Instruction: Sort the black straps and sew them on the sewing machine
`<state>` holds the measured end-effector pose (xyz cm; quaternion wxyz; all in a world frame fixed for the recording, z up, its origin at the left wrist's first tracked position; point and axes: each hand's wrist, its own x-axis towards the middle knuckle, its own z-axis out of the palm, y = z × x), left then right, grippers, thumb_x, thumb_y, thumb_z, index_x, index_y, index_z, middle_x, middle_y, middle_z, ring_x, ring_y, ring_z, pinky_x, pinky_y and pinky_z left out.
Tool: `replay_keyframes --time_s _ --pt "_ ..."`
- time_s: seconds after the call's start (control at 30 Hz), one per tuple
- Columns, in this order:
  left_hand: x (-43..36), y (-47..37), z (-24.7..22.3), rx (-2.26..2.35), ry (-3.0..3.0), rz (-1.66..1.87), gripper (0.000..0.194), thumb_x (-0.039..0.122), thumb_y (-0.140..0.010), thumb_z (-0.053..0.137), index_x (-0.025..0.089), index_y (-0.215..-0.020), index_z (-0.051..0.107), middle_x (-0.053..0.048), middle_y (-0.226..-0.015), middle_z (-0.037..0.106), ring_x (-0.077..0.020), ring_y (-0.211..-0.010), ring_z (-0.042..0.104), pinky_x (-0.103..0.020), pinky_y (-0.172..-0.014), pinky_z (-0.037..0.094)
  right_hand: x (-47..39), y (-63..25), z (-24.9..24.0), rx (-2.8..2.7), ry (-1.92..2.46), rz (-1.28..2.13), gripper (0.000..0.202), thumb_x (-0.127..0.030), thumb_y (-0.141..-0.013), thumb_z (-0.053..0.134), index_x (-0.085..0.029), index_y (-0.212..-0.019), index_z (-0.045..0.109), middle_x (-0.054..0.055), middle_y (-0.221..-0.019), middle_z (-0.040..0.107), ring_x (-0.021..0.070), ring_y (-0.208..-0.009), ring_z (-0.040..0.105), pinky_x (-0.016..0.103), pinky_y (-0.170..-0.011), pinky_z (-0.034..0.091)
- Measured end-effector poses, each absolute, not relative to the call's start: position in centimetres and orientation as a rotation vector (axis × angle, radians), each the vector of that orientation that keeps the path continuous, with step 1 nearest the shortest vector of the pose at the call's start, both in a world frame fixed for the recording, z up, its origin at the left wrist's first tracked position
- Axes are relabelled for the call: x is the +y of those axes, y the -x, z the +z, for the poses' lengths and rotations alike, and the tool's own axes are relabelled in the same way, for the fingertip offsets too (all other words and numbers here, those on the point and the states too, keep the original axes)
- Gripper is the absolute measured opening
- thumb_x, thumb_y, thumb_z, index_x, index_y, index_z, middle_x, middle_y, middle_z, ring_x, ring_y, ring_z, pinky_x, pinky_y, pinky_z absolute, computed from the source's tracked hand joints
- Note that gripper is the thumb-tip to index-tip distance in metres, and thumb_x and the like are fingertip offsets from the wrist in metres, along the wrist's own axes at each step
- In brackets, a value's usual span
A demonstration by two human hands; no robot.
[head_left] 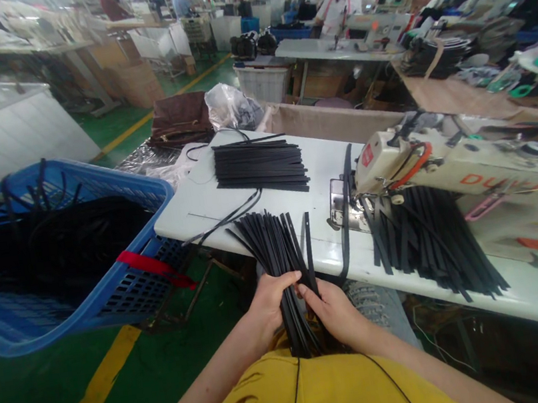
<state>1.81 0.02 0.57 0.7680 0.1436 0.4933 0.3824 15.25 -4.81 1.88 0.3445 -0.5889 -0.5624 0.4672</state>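
My left hand (274, 300) is wrapped round a fanned bundle of black strips (275, 244) at the table's front edge. Close beside it, my right hand (329, 303) pinches a single black strip (308, 243) that stands a little apart from the bundle's right side. A neat stack of black strips (260, 166) lies on the white table (198, 202) beyond my hands. More loose black strips (431, 238) lie under the arm of the sewing machine (414, 159). One long strap (348, 210) runs past the needle plate and over the table's front edge.
A blue basket (111, 296) full of black straps stands at the left, a red band tied on its rim. Behind the table are a brown bag (179, 117) and a clear plastic bag (229, 105). A person (339, 9) sits at another machine in the back.
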Motion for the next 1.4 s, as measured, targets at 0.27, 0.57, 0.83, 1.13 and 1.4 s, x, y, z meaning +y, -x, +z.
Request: replay_keyframes --time_s 0.27,0.57,0.83,1.13,1.4 --pt "0.1 -1.5 0.5 1.053 -0.314 0.816 0.03 0.023 -0.053 0.085 0.015 -0.054 0.056 0.002 -0.045 0.051 -0.0099 -0.041 0.047 -0.023 -0.044 0.04 -5.0 -15.4 1.7 -1.51 1.563 1.2 0.035 -0.046 -0.1 0.047 -0.023 -0.087 0.069 0.005 -0.084 0.073 0.0266 -0.088 0.067 0.037 -0.085 0.048" --pt "-0.2 -1.2 -0.4 1.022 -0.284 0.813 0.032 0.025 -0.058 0.088 0.015 -0.056 0.058 0.002 -0.048 0.054 -0.011 -0.044 0.049 -0.025 -0.047 0.042 -4.9 -15.3 1.6 -1.578 1.578 1.209 0.042 -0.049 -0.103 0.04 -0.02 -0.107 0.07 0.011 -0.106 0.077 0.0271 -0.098 0.069 0.039 -0.091 0.05" --pt "-0.2 -1.2 0.3 0.964 -0.285 0.846 0.044 0.029 -0.049 0.099 0.009 -0.076 0.071 -0.004 -0.064 0.068 -0.0133 -0.052 0.059 -0.025 -0.052 0.048 -4.7 -15.0 2.0 -1.691 1.623 1.194 0.042 -0.047 -0.104 0.038 -0.019 -0.109 0.069 0.014 -0.108 0.076 0.0279 -0.098 0.07 0.04 -0.089 0.052" --pt "-0.2 -0.9 -0.2 0.976 -0.268 0.878 0.036 0.025 -0.051 0.094 0.011 -0.068 0.066 -0.002 -0.061 0.064 -0.0129 -0.054 0.059 -0.024 -0.054 0.048 -4.3 -14.3 2.8 -1.823 1.62 1.141 0.049 -0.05 -0.106 0.032 -0.018 -0.11 0.069 0.012 -0.103 0.077 0.0259 -0.099 0.072 0.036 -0.091 0.053" --pt "-0.1 1.0 -1.2 0.801 -0.41 0.948 0.032 0.031 -0.062 0.088 0.015 -0.075 0.064 0.002 -0.066 0.056 -0.0102 -0.061 0.052 -0.021 -0.057 0.044 1.8 -15.5 5.3 -2.001 1.842 0.809 0.046 -0.042 -0.108 0.03 -0.02 -0.09 0.065 0.005 -0.073 0.071 0.0188 -0.066 0.066 0.028 -0.066 0.046"
